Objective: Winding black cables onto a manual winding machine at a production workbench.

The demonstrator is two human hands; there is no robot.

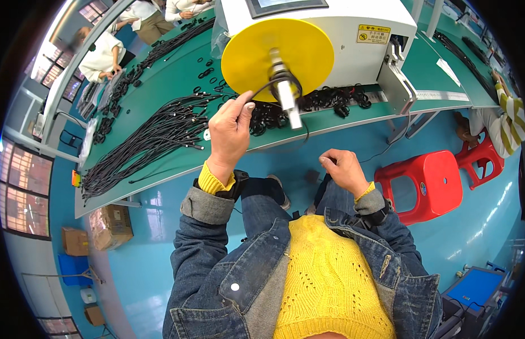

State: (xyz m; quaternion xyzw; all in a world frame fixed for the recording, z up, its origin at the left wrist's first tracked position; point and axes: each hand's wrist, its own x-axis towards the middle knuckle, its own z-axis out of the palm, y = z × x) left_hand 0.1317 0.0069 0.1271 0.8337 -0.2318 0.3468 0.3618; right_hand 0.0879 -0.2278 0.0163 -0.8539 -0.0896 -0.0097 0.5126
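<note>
My left hand (230,129) pinches a black cable (262,87) between thumb and fingers. From there the cable runs to the metal spindle (287,97) of a winding machine, where it is looped in a coil. A loose stretch of it hangs below the spindle. Behind the coil is a round yellow disc (240,56), and the spindle in front of it looks blurred. My right hand (346,172) hovers in front of the table edge, apart from the cable, its fingers curled in and nothing visible in them.
On the green table (160,76) lies a bundle of straight black cables (155,133). Several coiled cables (336,100) lie beneath the white machine (353,28). Red stools (426,186) stand at right. Other people work across the table and at far right. Cardboard boxes (111,227) sit left.
</note>
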